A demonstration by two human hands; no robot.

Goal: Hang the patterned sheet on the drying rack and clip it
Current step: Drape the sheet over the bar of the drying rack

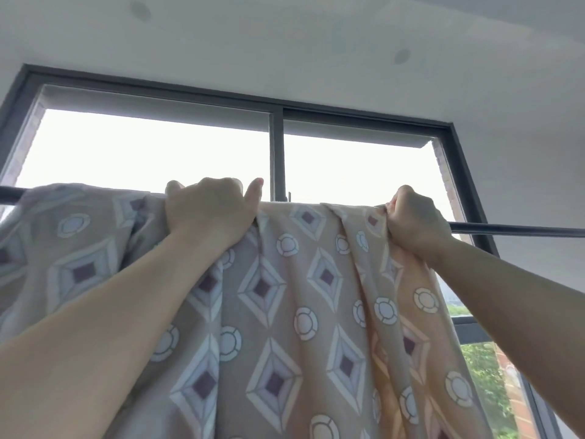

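The patterned sheet [285, 312], tan with white diamonds and circles, hangs draped over a dark horizontal rack bar [512, 230] overhead. My left hand [210, 210] grips the sheet's top fold over the bar near the middle, fingers curled over the far side. My right hand [414, 220] pinches the bunched right edge of the sheet at the bar. The bar shows bare to the right of my right hand and at the far left edge. No clip is in view.
A large dark-framed window [277, 147] stands right behind the bar, with a bright sky. The white ceiling [285, 42] is above. Green trees [484, 375] and a brick wall show at the lower right.
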